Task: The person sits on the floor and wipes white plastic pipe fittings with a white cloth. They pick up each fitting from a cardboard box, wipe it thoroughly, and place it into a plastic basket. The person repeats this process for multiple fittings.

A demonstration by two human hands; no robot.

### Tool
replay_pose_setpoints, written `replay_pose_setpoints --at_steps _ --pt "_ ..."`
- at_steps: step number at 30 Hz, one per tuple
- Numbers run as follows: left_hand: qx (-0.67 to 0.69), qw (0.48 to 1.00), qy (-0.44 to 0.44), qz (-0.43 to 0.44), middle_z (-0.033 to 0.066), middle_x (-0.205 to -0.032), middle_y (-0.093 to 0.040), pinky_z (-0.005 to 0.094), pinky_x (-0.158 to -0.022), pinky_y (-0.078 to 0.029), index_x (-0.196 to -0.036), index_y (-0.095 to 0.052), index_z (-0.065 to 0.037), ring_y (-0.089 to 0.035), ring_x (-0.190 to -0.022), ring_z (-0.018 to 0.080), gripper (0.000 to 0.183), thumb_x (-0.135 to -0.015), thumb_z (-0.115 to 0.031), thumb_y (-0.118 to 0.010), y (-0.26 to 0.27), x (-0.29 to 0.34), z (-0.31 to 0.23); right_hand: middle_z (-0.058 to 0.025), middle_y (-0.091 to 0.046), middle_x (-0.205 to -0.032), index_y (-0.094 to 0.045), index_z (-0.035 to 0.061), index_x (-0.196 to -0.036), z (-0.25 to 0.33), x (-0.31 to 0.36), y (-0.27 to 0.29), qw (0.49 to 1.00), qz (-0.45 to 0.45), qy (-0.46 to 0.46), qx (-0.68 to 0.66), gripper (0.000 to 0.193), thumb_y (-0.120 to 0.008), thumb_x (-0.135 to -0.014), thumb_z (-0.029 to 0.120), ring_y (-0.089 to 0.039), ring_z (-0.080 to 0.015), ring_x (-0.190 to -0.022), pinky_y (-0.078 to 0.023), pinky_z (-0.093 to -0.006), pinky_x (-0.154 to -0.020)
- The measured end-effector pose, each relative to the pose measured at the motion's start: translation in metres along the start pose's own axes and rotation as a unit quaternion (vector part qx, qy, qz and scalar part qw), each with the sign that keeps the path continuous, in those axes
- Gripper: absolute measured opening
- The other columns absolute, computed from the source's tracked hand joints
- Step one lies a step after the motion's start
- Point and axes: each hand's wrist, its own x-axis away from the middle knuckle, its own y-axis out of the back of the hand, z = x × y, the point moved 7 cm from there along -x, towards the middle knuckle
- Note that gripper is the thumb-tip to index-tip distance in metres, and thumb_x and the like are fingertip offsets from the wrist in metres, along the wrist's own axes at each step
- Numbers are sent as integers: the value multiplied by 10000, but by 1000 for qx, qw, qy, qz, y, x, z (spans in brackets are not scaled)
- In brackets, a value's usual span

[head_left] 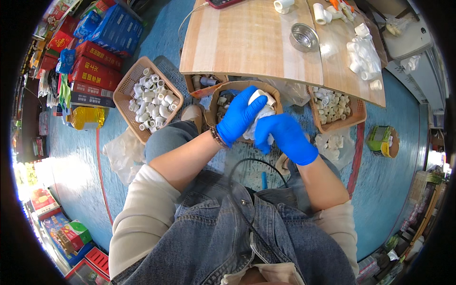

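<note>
My left hand (pixel 239 117), in a blue glove, is closed round a white plastic pipe fitting (pixel 270 99) held in front of my lap. My right hand (pixel 286 137), gloved in blue too, curls its fingers against a crumpled white cloth (pixel 264 113) just below the fitting; the hand is slightly blurred. Parts of the cloth show between and beneath both hands. Under them stands a round, brown-rimmed container (pixel 209 116) with fittings inside, partly hidden by my left hand.
A wooden table (pixel 247 42) ahead bears a metal bowl (pixel 304 37) and a bag of white fittings (pixel 363 54). Crates of fittings stand left (pixel 124 102) and right (pixel 357 117). A green box (pixel 379 141) sits on the right floor. A black cable (pixel 231 183) loops before my lap.
</note>
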Motion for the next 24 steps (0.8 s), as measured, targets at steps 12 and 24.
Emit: replay_pose_setpoints --at_steps 12,24 --pt "-440 892 66 82 236 -951 -595 416 -741 -467 -1105 -543 -6 -584 -881 362 465 -897 -408 -439 8 -14 37 -113 -603 -640 -671 98 -696 -59 -2 -37 822 55 90 560 127 -623 -709 215 -565 -265 -575 -435 -369 -536" --pt "-293 898 -316 90 130 -968 -531 401 -823 -401 -993 -553 -39 -501 -915 303 497 -767 -481 -591 -9 2 -55 -100 -500 -520 -612 -5 -780 29 -12 10 869 25 62 -491 660 -246 -917 527 -397 -165 -422 -327 -269 -424"
